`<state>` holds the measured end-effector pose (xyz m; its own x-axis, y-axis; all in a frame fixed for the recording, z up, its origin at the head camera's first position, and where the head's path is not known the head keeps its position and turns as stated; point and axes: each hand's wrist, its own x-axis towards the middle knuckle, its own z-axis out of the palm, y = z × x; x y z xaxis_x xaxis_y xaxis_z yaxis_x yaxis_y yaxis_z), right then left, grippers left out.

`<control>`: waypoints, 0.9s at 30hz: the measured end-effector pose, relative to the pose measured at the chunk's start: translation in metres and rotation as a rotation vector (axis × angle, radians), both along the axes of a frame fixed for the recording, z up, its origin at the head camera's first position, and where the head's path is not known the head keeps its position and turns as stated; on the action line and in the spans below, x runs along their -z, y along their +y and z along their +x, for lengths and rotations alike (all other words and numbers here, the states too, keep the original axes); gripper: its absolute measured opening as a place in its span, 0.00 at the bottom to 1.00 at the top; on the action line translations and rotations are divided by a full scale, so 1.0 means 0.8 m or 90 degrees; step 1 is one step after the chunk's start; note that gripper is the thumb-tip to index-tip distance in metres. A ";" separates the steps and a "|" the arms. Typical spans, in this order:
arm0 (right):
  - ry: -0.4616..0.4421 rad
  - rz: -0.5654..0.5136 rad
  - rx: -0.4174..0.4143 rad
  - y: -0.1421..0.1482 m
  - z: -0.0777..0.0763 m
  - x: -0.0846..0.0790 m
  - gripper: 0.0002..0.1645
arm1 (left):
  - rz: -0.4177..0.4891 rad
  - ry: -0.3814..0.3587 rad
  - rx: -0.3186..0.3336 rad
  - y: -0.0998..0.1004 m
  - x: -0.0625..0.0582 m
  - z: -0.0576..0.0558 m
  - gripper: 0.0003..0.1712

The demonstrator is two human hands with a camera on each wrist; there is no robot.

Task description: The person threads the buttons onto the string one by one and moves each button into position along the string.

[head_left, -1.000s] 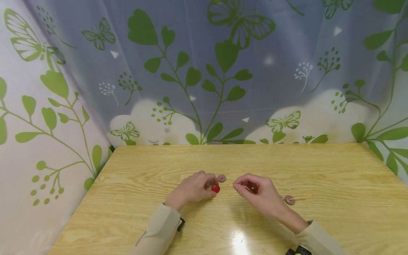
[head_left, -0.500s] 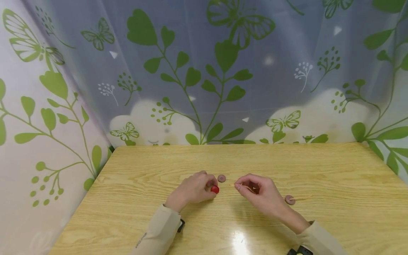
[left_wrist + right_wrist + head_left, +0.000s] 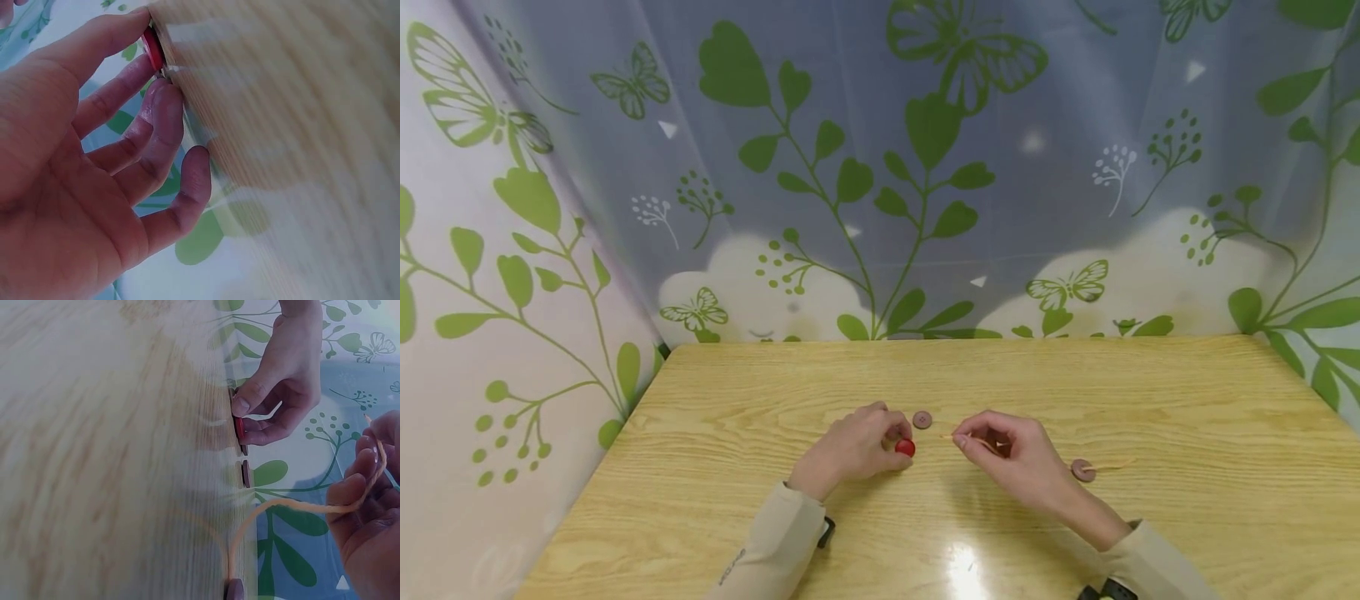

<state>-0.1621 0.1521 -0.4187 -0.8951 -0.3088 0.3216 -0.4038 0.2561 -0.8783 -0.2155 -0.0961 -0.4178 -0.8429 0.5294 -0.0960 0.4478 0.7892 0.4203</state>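
Observation:
In the head view my left hand (image 3: 857, 446) pinches a round red button (image 3: 905, 448) between thumb and forefinger, low over the wooden table. The left wrist view shows the red button (image 3: 152, 50) edge-on at the fingertips. A mauve-brown button (image 3: 922, 420) lies flat just beyond those fingers. My right hand (image 3: 1011, 454) pinches a thin orange cord (image 3: 945, 436) near its end, the tip poking out toward the left hand. From there the cord (image 3: 294, 504) loops down to another mauve-brown button (image 3: 1082, 471), which it passes through, its tail lying on the table to the right.
The wooden table (image 3: 760, 383) runs back to a curtain (image 3: 820, 208) printed with leaves and butterflies. A similar curtain (image 3: 467, 358) closes off the left side. Dark bands sit at both wrists below the beige sleeves (image 3: 775, 533).
The red button has shifted slightly down and left with my left fingers. A brown button glimpsed under that hand is now hidden. My right hand has edged slightly right with the cord.

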 end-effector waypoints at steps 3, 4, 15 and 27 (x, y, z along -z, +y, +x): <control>0.002 0.001 -0.001 0.000 0.000 0.000 0.04 | -0.007 0.003 0.002 0.000 -0.001 0.000 0.11; 0.002 0.002 0.000 0.000 0.000 0.000 0.04 | -0.010 0.005 0.003 0.000 -0.001 0.000 0.11; -0.024 0.009 0.007 0.002 0.002 -0.002 0.06 | 0.130 -0.069 0.029 -0.008 0.003 -0.003 0.13; -0.021 0.007 0.010 0.002 0.003 -0.004 0.05 | 0.317 -0.102 0.005 -0.016 0.000 0.006 0.19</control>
